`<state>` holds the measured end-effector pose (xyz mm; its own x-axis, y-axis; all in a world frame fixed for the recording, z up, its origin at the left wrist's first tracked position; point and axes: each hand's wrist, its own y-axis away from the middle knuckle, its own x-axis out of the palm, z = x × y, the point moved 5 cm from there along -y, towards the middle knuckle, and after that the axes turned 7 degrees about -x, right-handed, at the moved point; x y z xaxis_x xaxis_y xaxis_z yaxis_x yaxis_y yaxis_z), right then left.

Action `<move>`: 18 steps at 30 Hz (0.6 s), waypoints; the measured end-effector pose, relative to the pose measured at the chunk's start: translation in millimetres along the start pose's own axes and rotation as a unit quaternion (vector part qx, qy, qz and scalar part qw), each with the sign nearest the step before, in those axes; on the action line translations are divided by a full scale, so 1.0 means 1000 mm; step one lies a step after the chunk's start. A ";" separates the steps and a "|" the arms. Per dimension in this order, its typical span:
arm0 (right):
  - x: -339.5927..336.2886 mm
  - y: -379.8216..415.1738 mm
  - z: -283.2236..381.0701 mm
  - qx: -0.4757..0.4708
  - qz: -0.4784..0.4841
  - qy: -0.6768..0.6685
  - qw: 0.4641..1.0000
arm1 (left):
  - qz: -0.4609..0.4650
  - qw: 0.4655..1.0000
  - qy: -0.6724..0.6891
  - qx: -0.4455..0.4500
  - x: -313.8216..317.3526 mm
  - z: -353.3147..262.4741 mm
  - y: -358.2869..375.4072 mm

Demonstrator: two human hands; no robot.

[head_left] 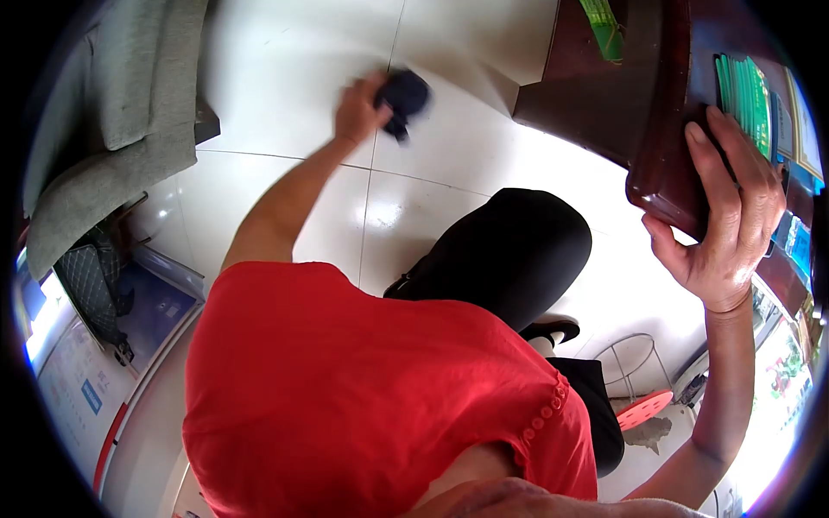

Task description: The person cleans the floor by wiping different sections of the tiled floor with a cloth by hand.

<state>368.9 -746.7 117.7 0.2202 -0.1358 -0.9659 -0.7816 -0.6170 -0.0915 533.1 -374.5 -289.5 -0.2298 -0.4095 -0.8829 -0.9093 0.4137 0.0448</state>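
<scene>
My left hand reaches far forward over the white tiled floor, its fingers closed on a bunched dark blue cloth. Both hand and cloth are smeared by motion, and the cloth overlaps the tiles near a grout line. My right hand lies over the rounded corner of a dark wooden table, fingers stretched along its top and thumb apart at the near side. Its fingertips come close to a stack of green booklets.
A grey sofa stands at the left, with a dark quilted bag below it. Green stalks show at the top right. A wire-legged stool with a red seat is behind my black-trousered knee.
</scene>
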 end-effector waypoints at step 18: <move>-0.002 -0.005 0.002 -0.005 0.002 0.011 1.000 | 0.179 0.978 -0.102 -0.023 0.029 -0.053 -0.052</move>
<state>371.5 -741.2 119.1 0.2295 -0.1551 -0.9609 -0.7770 -0.6237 -0.0850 555.0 -450.6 -293.2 -0.4667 -0.0711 -0.8816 -0.7986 0.4622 0.3855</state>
